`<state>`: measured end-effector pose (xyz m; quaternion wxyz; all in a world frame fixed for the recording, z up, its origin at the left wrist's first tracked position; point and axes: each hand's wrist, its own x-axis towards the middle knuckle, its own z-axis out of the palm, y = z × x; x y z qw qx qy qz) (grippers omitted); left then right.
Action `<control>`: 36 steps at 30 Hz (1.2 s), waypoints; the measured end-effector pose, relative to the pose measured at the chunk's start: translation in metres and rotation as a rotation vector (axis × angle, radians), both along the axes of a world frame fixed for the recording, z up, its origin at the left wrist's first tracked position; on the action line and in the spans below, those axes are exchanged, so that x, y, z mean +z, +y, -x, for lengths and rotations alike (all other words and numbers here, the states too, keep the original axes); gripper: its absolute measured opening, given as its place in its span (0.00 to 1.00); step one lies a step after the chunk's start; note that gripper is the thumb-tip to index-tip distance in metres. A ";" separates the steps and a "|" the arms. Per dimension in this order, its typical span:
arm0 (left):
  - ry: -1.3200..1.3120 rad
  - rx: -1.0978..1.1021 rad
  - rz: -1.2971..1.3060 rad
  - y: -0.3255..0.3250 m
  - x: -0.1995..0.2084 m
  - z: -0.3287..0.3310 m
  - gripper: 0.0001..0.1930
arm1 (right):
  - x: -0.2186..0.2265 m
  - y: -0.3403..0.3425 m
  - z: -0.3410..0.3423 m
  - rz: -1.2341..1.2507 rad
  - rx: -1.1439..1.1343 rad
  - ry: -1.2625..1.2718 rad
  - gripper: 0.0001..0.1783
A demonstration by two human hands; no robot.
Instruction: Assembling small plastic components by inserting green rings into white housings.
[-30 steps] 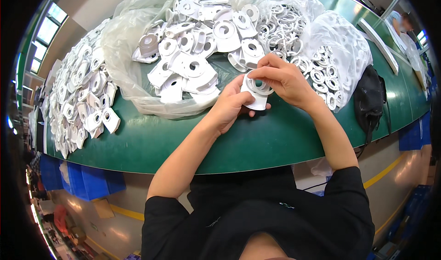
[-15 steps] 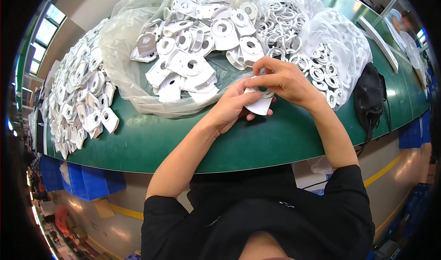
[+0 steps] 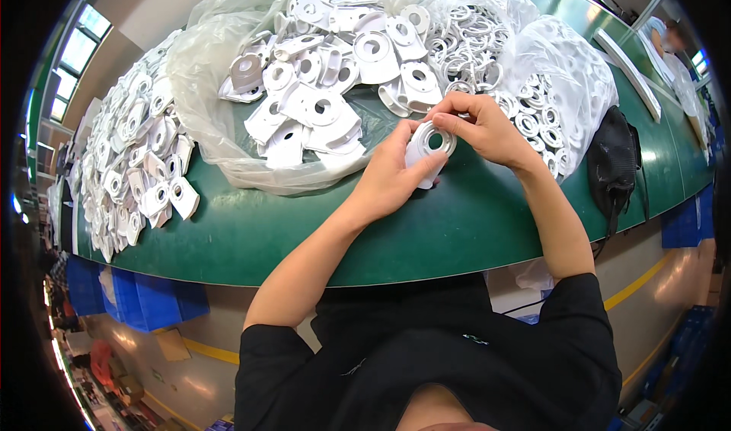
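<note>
Over the green table, my left hand [image 3: 386, 178] grips a white plastic part [image 3: 416, 151] with a rounded end, a flared base and a round hole. My left thumb lies across its front, and the fingers behind it are mostly hidden. At the part's upper rim, my right hand [image 3: 489, 132] is closed, with thumb and index finger pinching the edge by the hole. A raised ring shape surrounds the hole; whether it is a separate ring I cannot tell.
An open clear plastic bag [image 3: 266, 178] holds similar white parts ahead. Bags of white rings [image 3: 525, 125] lie to its right. A heap of finished-looking white pieces [image 3: 137, 172] covers the table's left end. A black pouch [image 3: 611, 161] and a white strip [image 3: 628, 73] lie at right.
The white part has been tilted up so its round end faces me more. My left thumb has moved onto its front, and my right fingers have shifted to the upper right rim.
</note>
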<state>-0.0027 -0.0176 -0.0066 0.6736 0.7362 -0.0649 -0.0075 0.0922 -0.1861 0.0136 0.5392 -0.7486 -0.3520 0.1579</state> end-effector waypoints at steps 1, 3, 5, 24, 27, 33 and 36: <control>0.000 0.003 -0.001 0.002 -0.002 0.000 0.12 | -0.001 0.001 0.000 -0.026 0.006 -0.003 0.09; -0.086 0.111 -0.214 0.007 -0.006 -0.002 0.12 | 0.000 0.003 0.003 -0.053 0.015 -0.006 0.08; -0.113 0.123 -0.277 0.009 -0.005 -0.002 0.14 | 0.006 0.004 0.007 0.130 0.051 -0.242 0.08; 0.027 0.097 0.437 0.008 0.000 -0.004 0.12 | -0.008 0.018 0.014 -0.209 -0.122 0.024 0.10; -0.159 0.105 0.161 0.013 -0.009 -0.011 0.13 | -0.004 0.016 0.015 -0.160 -0.045 -0.044 0.09; -0.144 0.268 -0.343 0.015 -0.002 -0.005 0.14 | -0.008 0.016 0.019 -0.072 -0.053 -0.111 0.08; -0.132 0.279 -0.368 0.014 -0.002 -0.005 0.15 | -0.008 0.017 0.019 -0.041 -0.056 -0.169 0.08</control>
